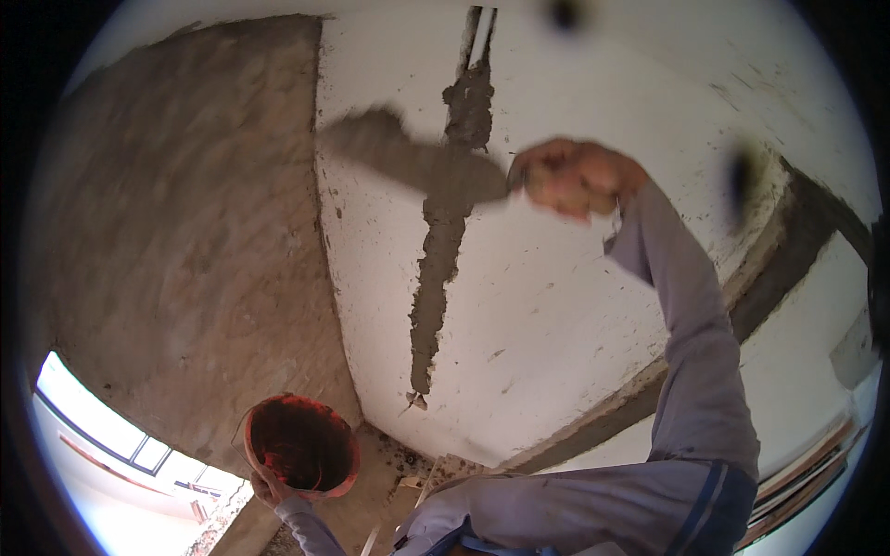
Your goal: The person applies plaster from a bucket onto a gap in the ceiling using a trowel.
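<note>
My right hand (pixel 573 176) is raised against a white wall (pixel 575 306) and grips a trowel (pixel 408 157). Its blade is coated in grey mortar and blurred, and it points left across a vertical chase (pixel 438 269) in the wall that is filled with grey mortar. My left hand (pixel 267 488) is low in the view and holds a red bucket (pixel 301 445) from below. The bucket's inside is dark and its contents cannot be made out.
To the left of the white wall is a rough brown plastered wall (pixel 185 241). A bright window opening (pixel 102 426) lies at the lower left. A dark grey band (pixel 769 278) runs across the wall at the right. Rubble lies at the wall's foot.
</note>
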Demonstrator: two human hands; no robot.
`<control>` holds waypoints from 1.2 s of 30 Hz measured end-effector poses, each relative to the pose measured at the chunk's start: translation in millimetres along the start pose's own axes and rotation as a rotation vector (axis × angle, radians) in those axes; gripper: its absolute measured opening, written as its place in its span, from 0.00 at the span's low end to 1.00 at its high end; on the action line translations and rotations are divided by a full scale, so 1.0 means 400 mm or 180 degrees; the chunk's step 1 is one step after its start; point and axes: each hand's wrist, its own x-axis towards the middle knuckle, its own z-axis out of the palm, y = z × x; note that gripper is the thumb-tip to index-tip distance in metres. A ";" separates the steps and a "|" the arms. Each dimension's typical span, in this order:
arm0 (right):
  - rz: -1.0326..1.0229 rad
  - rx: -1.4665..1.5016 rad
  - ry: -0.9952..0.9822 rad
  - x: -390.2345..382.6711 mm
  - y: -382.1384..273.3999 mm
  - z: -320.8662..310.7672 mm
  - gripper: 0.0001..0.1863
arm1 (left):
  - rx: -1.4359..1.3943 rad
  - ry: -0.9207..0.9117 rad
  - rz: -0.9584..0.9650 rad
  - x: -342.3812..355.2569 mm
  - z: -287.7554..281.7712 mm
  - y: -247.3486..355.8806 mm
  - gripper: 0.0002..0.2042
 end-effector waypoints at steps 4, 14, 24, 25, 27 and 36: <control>0.0069 -0.0948 0.1650 -0.032 -0.057 -0.220 0.13 | 0.0271 0.0046 -0.0264 -0.014 -0.028 -0.099 0.16; 0.0326 -0.3102 0.1639 -0.033 -0.112 -0.130 0.12 | -0.0148 -0.0428 -0.0280 -0.029 -0.018 -0.067 0.19; -0.0127 -0.4449 0.1977 0.070 -0.080 -0.158 0.13 | -0.0182 -0.0693 -0.0300 -0.112 -0.021 -0.046 0.20; -0.0442 -0.5257 0.2220 0.067 -0.059 -0.166 0.14 | -0.0048 -0.0650 -0.0369 -0.118 -0.033 -0.049 0.19; -0.0452 -0.6043 0.2601 0.072 -0.057 -0.174 0.17 | 0.0229 -0.0582 -0.0488 -0.119 -0.054 -0.051 0.19; 0.0743 -0.5216 0.2414 0.174 0.001 -0.188 0.19 | 0.0744 -0.0712 -0.0425 -0.112 0.022 -0.036 0.20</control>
